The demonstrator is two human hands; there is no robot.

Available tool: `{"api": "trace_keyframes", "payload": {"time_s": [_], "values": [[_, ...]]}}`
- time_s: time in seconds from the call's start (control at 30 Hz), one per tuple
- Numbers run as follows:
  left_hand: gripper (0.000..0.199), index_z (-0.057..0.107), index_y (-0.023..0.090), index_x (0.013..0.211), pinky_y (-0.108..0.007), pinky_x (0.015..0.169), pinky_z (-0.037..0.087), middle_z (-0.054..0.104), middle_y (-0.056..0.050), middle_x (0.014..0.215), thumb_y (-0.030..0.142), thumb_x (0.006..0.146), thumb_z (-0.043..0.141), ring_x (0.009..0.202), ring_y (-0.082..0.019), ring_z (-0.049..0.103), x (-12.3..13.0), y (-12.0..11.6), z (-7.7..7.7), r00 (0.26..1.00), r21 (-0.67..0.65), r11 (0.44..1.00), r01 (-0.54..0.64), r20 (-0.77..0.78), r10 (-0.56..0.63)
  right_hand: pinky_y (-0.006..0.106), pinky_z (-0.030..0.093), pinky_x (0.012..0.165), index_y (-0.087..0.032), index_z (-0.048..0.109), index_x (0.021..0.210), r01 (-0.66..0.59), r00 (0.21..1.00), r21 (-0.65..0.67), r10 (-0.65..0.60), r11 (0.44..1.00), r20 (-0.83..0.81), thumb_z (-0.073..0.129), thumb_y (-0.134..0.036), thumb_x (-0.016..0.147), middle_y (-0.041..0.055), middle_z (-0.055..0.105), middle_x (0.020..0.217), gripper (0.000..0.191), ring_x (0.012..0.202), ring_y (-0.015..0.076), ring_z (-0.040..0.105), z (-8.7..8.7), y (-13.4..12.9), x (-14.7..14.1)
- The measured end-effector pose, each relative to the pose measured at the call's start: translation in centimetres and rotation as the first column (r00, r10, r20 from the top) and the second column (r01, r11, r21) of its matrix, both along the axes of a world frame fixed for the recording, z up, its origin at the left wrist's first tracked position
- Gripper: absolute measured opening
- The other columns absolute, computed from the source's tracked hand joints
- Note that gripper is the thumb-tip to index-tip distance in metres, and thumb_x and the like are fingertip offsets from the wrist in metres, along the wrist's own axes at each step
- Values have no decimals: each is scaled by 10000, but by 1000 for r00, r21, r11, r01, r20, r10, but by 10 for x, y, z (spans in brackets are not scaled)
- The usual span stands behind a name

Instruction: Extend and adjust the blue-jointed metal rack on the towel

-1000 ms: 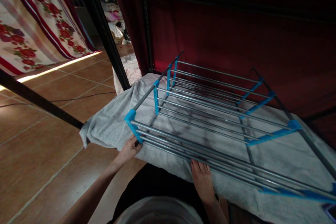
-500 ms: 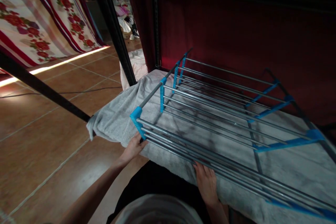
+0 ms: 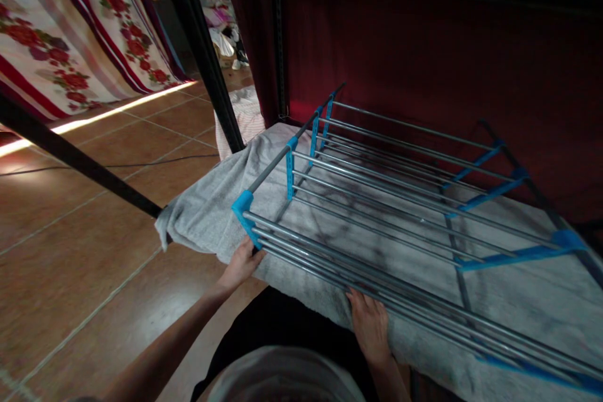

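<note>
A shoe rack [image 3: 377, 173] of grey metal tubes with blue plastic connectors lies on a grey cloth [image 3: 202, 207]. Its near side has several long tubes close together. My left hand [image 3: 242, 262] is closed on the near left corner, just below a blue connector [image 3: 245, 218]; its thumb points right along the lowest tube. Farther right, my right hand [image 3: 368, 320] has its fingers bent at the lowest front tubes, with the fingertips partly hidden behind them. The rack's near right end runs out of the picture.
Dark metal posts [image 3: 214, 69] and a slanting dark bar [image 3: 85, 157] stand at the left. A dark red curtain [image 3: 400, 63] hangs behind the rack. Brown floor tiles [image 3: 70, 264] carry a thin black cable [image 3: 141, 164]. A flowered curtain [image 3: 80, 31] hangs at the far left.
Hardly anything differs. The view has shifted very slightly, and both hands keep their places on the rack.
</note>
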State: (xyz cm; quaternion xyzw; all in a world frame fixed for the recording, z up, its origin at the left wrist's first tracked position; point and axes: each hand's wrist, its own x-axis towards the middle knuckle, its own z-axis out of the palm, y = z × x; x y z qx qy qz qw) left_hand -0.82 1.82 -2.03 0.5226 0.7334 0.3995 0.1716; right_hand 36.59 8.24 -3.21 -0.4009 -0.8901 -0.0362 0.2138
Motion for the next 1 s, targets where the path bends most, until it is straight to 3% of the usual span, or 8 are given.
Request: {"api": "trace_keyframes", "payload": {"time_s": [0.43, 0.6, 0.87, 1.0], "values": [[162, 541, 213, 773, -454, 921, 530, 617, -69, 891, 371, 810, 538, 900, -252, 606, 2, 2, 0, 1000, 14, 1000, -9, -15, 10, 383, 439, 819, -244, 657, 1069, -12, 1000, -23, 12, 1000, -2, 472, -174, 1021, 63, 735, 985, 204, 897, 229, 665, 2, 0, -2], [148, 553, 223, 794, -467, 954, 522, 636, -70, 914, 369, 817, 541, 941, -263, 607, 2, 1, 3, 1000, -5, 1000, -3, -9, 2, 380, 443, 804, -255, 666, 1074, -32, 998, -26, 33, 999, 52, 446, -151, 1022, 58, 738, 990, 249, 865, 217, 663, 5, 1, -3], [225, 608, 204, 894, -491, 984, 508, 660, -97, 996, 406, 825, 539, 990, -278, 619, -2, -1, 1, 999, 11, 1000, 17, -34, -17, 448, 425, 942, -281, 647, 1157, -60, 997, -17, 60, 998, 46, 502, -172, 1002, 59, 723, 1119, 239, 1004, 245, 642, 2, -2, 1], [253, 618, 201, 905, -480, 973, 512, 657, -103, 1016, 432, 838, 542, 994, -275, 615, -5, -2, -3, 998, 5, 1000, 31, -50, -31, 421, 425, 936, -263, 652, 1097, 2, 1000, -18, -2, 1000, 9, 515, -201, 1008, 56, 729, 1037, 175, 955, 229, 652, 1, -4, 3]]}}
